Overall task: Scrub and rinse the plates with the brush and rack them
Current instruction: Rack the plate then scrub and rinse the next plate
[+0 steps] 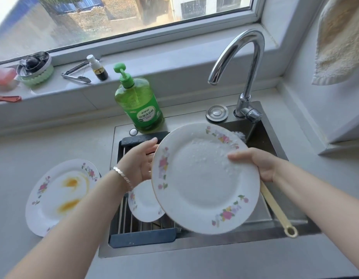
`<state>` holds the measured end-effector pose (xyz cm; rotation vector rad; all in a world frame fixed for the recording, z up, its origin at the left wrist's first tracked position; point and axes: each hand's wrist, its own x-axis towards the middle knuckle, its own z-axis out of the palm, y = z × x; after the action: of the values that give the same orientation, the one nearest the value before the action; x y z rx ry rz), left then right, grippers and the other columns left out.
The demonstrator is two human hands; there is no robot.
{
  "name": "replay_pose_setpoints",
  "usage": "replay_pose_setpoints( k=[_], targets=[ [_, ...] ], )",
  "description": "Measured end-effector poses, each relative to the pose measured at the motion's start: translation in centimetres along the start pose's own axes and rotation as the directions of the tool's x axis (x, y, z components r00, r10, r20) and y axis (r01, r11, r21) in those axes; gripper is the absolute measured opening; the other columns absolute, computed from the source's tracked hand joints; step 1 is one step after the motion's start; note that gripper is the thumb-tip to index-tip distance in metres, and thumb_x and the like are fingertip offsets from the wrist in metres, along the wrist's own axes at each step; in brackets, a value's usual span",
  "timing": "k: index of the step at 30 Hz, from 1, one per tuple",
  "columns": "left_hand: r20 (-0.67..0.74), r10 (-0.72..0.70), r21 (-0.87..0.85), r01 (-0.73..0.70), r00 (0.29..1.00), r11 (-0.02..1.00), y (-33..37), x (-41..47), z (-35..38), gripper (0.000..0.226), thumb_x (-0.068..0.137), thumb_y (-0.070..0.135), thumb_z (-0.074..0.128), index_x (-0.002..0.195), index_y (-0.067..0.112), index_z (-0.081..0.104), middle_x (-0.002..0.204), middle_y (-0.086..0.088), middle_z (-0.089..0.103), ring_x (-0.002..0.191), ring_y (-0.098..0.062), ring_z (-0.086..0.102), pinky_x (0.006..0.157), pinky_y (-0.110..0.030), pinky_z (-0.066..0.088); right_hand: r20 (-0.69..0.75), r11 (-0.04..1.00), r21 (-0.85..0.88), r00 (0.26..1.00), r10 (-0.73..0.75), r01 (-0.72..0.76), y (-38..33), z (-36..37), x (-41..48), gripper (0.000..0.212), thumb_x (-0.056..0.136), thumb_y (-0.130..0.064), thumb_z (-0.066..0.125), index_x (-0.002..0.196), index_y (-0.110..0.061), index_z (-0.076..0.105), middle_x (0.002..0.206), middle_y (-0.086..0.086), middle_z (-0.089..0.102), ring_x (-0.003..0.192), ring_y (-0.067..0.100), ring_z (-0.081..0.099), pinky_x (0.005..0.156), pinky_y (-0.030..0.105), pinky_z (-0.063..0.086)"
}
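Your right grip pinches the soapy flower plate over the sink. Your left grip is wide by its left rim. The brush sticks out under your right grip.

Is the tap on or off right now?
Off. No stream of water is coming out of the tap.

One wide-angle head-worn view looks forward and steeply down, close over the dark steel sink, toward the white-framed window.
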<state>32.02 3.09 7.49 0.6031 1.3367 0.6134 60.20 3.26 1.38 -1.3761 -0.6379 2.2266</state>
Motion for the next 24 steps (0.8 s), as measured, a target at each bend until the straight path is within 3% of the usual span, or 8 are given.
replay_pose_setpoints(
  k=[4,8,11,14,16,20,21,24],
  targets=[
    [0.137,-0.179,0.442,0.101,0.974,0.891,1.2,-0.5,1.9,0.032,0.073,0.029,0.073,0.097,0.009,0.066,0.084,-0.009,0.072,0.069,-0.022,0.068,0.071,-0.036,0.057,0.119,0.965,-0.258,0.989,0.085,-0.051,-1.8,1.4,0.2,0.038,0.064,-0.013,0.068,0.101,-0.005,0.068,0.098,0.017,0.07,0.079,0.029,0.069,0.074,0.037,0.058],
    [0.015,-0.021,0.53,0.01,1.0,0.848,-0.6,-0.3,2.4,0.021,0.075,0.02,0.076,0.087,0.007,0.065,0.082,-0.01,0.071,0.066,-0.02,0.069,0.064,-0.033,0.059,-0.015,0.915,-0.391,0.993,-0.118,0.103,-2.7,2.3,-0.2,0.047,0.063,-0.013,0.081,0.107,-0.007,0.063,0.094,0.01,0.071,0.079,0.023,0.069,0.072,0.034,0.057],
    [-0.065,0.039,0.404,-0.01,0.997,0.915,-2.3,-0.5,2.7,0.008,0.083,0.013,0.067,0.086,0.006,0.064,0.078,-0.008,0.069,0.061,-0.017,0.067,0.06,-0.03,0.059,-0.275,0.724,-0.62,0.781,-0.561,0.302,-2.7,2.2,0.2,0.041,0.078,-0.043,0.07,0.112,-0.026,0.054,0.102,-0.005,0.064,0.091,0.01,0.061,0.075,0.024,0.046],
    [-0.206,0.124,0.331,-0.05,0.971,0.942,-3.5,-0.5,3.7,0.005,0.084,0.01,0.066,0.08,0.009,0.062,0.077,-0.008,0.066,0.066,-0.021,0.063,0.069,-0.036,0.056,-0.33,0.502,-0.863,0.678,-0.657,0.067,-2.0,2.8,0.6,0.041,0.093,-0.054,0.038,0.13,-0.037,0.043,0.122,0.001,0.053,0.109,0.023,0.053,0.082,0.034,0.039],
    [-0.248,0.189,0.325,-0.102,0.95,0.94,-3.8,-0.4,4.5,0.011,0.082,0.01,0.068,0.074,0.011,0.061,0.073,-0.007,0.064,0.067,-0.023,0.061,0.074,-0.038,0.054,-0.264,0.383,-0.923,0.69,-0.674,0.021,-0.5,4.5,0.8,0.048,0.092,-0.052,0.04,0.138,-0.037,0.036,0.124,-0.001,0.051,0.114,0.023,0.051,0.083,0.032,0.039],
    [-0.26,0.306,0.376,-0.196,0.916,0.906,-3.8,-0.8,5.3,0.019,0.08,0.009,0.069,0.064,0.015,0.06,0.069,-0.01,0.062,0.069,-0.022,0.058,0.069,-0.037,0.051,0.145,0.082,-0.931,0.564,-0.813,0.357,2.3,8.1,0.0,0.057,0.079,-0.054,0.051,0.131,-0.031,0.051,0.124,-0.012,0.057,0.115,0.013,0.053,0.084,0.032,0.047],
    [-0.251,0.317,0.39,-0.204,0.915,0.898,-3.8,-0.9,5.2,0.019,0.08,0.012,0.068,0.064,0.015,0.059,0.072,-0.013,0.061,0.071,-0.022,0.057,0.07,-0.04,0.052,0.11,0.113,-0.922,0.532,-0.84,0.369,1.7,7.6,0.1,0.053,0.08,-0.048,0.058,0.129,-0.029,0.054,0.123,-0.012,0.058,0.112,0.013,0.055,0.083,0.032,0.048],
    [-0.232,0.332,0.415,-0.215,0.914,0.884,-3.6,-1.6,5.0,0.019,0.07,0.028,0.071,0.063,0.017,0.057,0.078,-0.016,0.058,0.074,-0.024,0.057,0.077,-0.051,0.052,-0.318,0.485,-0.837,0.497,-0.808,0.254,-1.0,5.3,1.0,0.05,0.08,-0.035,0.068,0.128,-0.028,0.055,0.121,-0.007,0.058,0.106,0.016,0.056,0.083,0.03,0.045]
  ],
)
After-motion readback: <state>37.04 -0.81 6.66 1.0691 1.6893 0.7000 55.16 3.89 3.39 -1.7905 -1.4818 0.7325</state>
